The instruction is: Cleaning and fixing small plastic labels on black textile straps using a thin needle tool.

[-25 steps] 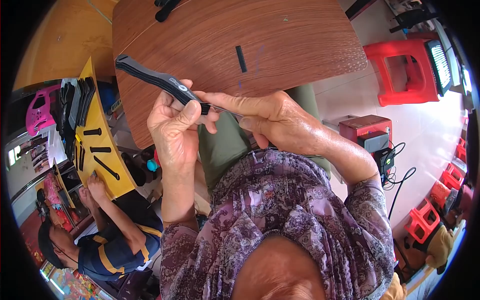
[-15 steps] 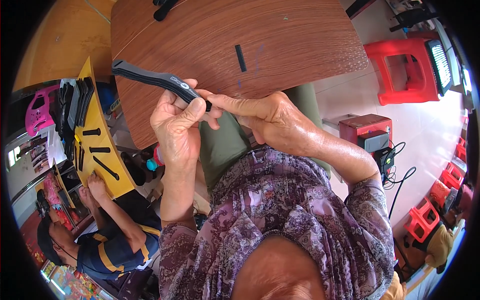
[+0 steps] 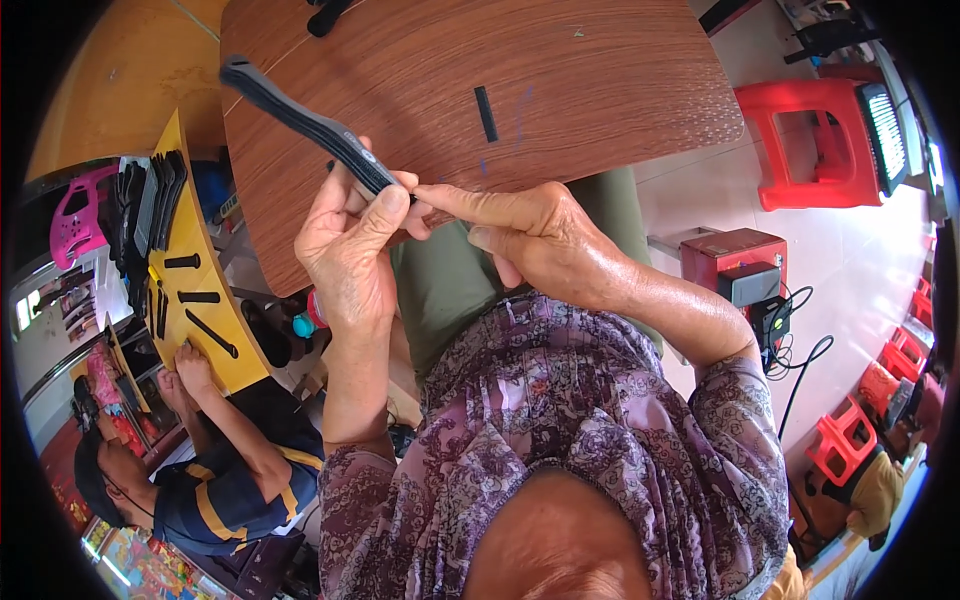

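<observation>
My left hand [image 3: 348,250] is closed round the lower end of a stack of long, bent black-and-grey straps [image 3: 300,120], thumb on top. The stack slants up to the far left, above the brown wood-grain table [image 3: 620,90], and its far end is raised. My right hand [image 3: 565,245] points in from the right. Its index finger is stretched out and reaches the near end of the straps, beside the left fingertips; its thumb stays apart below. Whether that finger presses on the straps is hard to make out. A short black strip [image 3: 485,113] lies flat on the table.
At left a co-worker [image 3: 215,490] sits at a yellow board [image 3: 235,365] carrying black strips and stacked straps. A red stool [image 3: 795,100] stands at right, near a red box [image 3: 735,250] with cables. A black object [image 3: 325,18] rests at the table's far edge.
The far end of the strap stack has swung upward and away, so it stands steeper. My right thumb has come away from the straps.
</observation>
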`<state>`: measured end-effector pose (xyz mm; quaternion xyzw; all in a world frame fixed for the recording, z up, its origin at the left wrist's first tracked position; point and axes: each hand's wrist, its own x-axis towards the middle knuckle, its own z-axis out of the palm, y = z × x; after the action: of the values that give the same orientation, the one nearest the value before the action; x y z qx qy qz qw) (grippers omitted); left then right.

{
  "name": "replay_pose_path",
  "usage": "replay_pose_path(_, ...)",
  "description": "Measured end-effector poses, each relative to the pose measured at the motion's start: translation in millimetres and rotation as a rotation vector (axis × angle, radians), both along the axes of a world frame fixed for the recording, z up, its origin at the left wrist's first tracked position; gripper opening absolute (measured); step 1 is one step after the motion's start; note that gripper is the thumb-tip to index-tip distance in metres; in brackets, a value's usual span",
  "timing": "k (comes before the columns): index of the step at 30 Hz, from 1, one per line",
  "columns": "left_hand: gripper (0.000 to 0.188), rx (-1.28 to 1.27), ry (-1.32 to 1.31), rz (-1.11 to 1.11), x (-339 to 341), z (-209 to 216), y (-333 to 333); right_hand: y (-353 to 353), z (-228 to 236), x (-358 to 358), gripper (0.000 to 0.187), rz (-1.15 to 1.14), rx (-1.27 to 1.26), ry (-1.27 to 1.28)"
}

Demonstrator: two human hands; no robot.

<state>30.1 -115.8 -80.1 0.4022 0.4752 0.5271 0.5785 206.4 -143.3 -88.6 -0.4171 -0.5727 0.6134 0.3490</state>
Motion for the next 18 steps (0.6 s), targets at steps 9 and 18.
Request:
replay_pose_path(9,0.048,-0.022,-0.03,-0.01,1.5,-9.2,-1.8,5.8,-0.8,-5.8,0.06,-0.065,0.032,0.002)
replay_pose_path(18,0.046,-0.127,-0.212,-0.096,-8.0,-14.8,0.2,9.0,-2.8,0.0,0.053,-0.005,-0.156,0.021)
